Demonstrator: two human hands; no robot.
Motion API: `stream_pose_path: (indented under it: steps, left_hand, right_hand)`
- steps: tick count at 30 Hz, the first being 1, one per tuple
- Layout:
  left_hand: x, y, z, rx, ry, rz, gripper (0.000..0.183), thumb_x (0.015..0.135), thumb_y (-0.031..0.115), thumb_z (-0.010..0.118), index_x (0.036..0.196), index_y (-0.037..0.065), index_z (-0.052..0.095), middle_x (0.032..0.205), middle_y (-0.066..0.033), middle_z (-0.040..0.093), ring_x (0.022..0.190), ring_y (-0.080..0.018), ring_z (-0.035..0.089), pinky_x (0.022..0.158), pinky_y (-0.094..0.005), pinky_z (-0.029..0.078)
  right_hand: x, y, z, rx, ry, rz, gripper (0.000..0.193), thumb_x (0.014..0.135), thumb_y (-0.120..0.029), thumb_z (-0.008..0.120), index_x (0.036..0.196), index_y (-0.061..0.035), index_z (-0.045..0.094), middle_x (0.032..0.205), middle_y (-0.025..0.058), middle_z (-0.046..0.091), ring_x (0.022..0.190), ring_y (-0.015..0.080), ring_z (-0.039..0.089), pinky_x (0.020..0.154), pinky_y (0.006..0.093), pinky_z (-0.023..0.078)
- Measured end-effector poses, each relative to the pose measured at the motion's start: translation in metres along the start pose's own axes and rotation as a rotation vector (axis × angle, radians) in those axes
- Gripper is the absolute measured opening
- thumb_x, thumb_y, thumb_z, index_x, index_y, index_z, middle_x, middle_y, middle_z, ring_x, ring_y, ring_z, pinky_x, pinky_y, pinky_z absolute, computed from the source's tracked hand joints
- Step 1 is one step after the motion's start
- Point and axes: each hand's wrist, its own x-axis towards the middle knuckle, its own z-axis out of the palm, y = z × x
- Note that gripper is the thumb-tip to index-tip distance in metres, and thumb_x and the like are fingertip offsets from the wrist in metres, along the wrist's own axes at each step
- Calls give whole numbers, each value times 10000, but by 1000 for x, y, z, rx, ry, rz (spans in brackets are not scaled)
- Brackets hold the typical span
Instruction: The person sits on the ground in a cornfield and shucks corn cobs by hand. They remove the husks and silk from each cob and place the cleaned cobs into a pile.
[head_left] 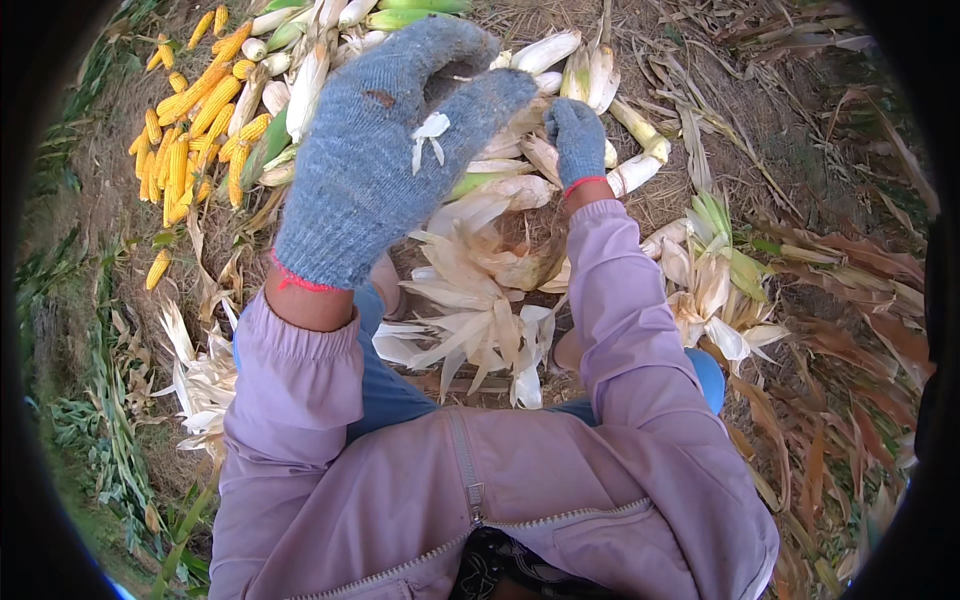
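Observation:
My left hand (pixel 405 150), in a grey knitted glove with a red cuff edge, is raised close to the view. Its fingers and thumb curve with a gap between them, and nothing shows in the gap. A white scrap of husk (pixel 432 130) clings to the glove. Farther off, my right hand (pixel 577 140), gloved the same way, has its fingers curled in among the pile of corn ears in husk (pixel 545 52). What those fingers hold, if anything, is hidden. Just left of it lies a pale ear in husk (pixel 541 157).
Bare yellow corn cobs (pixel 195 140) lie heaped at the far left, with one loose cob (pixel 157 269) nearer. Stripped husks (pixel 480 310) are piled between my legs, with more husks (pixel 720 290) at the right. Dry stalks and leaves (pixel 830 300) cover the right side.

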Motion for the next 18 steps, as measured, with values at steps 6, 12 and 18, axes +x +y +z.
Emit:
stream_pose_path:
  steps: [6,12,18]
  left_hand:
    - [-31,8,-4,265,0,23,375,921,272,724,1181,13,649,1086,-129,697,975,-182,678,847,-323,548]
    - [-54,11,21,408,125,343,704,815,458,794,1329,38,560,1265,-167,641,1177,-338,615,992,-417,493]
    - [-58,33,45,-77,16,200,795,763,385,855,1359,-15,512,1266,-155,628,1148,-244,608,991,-358,489]
  right_hand:
    - [-11,-179,-11,-195,-217,-45,202,949,-193,621,946,1,678,793,43,663,668,108,582,625,267,479]
    - [-69,-327,-53,-207,-481,-193,207,972,-221,621,984,-23,683,804,7,646,688,78,576,619,240,477]
    - [-135,-402,-66,22,-416,-164,311,955,-183,639,1209,-4,613,879,46,672,727,88,595,649,248,504]
